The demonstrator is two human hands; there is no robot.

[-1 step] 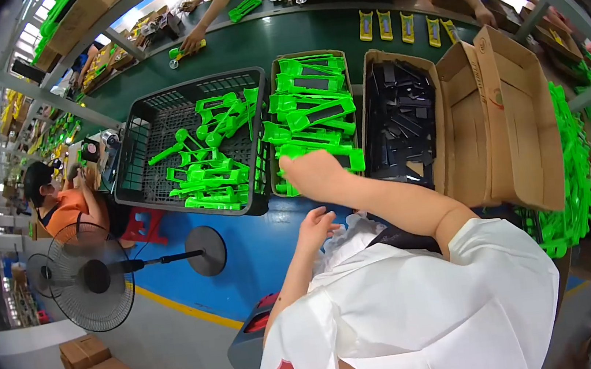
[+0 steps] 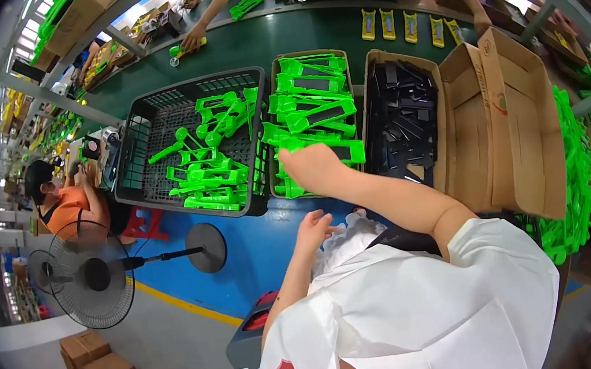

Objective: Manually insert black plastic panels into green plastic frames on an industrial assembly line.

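My right hand (image 2: 314, 168) reaches over the near end of a cardboard box (image 2: 355, 114) piled with green plastic frames (image 2: 317, 117). Its fingers are curled down at the left end of one green plastic frame (image 2: 348, 151), with dark inset, and seem to grip it; the fingertips are partly hidden. Close to my body, my left hand (image 2: 312, 231) hangs with loosely bent fingers apart and nothing visible in it. To the left, a black plastic crate (image 2: 146, 136) holds more green parts (image 2: 213, 176). On the right stands a box of black flat pieces (image 2: 402, 112).
Empty-looking cardboard boxes (image 2: 522, 134) and a heap of green parts (image 2: 573, 180) lie right. Beyond runs a green conveyor (image 2: 284, 31) with yellow pieces (image 2: 388, 24) and co-workers' hands (image 2: 195, 36). A standing fan (image 2: 92, 274) and a seated person (image 2: 71, 205) are left.
The view has shifted very slightly. Both my hands keep almost the same places and poses.
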